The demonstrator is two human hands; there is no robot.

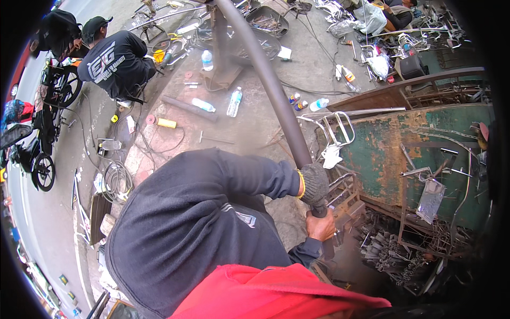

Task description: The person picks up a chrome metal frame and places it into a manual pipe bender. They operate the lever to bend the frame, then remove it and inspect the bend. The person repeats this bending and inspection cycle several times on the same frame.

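Observation:
A long, thick dark metal pipe [273, 93] slants from the top of the view down to my hands. My left hand [312, 184], in a grey knit glove with a yellow cuff, is closed round its lower part. Just below, my bare right hand [322, 225] is wrapped round the narrower dark lower stretch. What this lower end meets is hard to make out. Beside my hands lie a white tubular metal rack [334, 129] and a rusty metal frame [348, 204].
A worn green metal sheet [372, 154] and a heap of metal parts [388, 250] lie to the right. Water bottles [234, 102], a loose pipe [188, 108] and cables [117, 181] are on the ground. A person [114, 64] crouches at the upper left near a motorcycle [45, 138].

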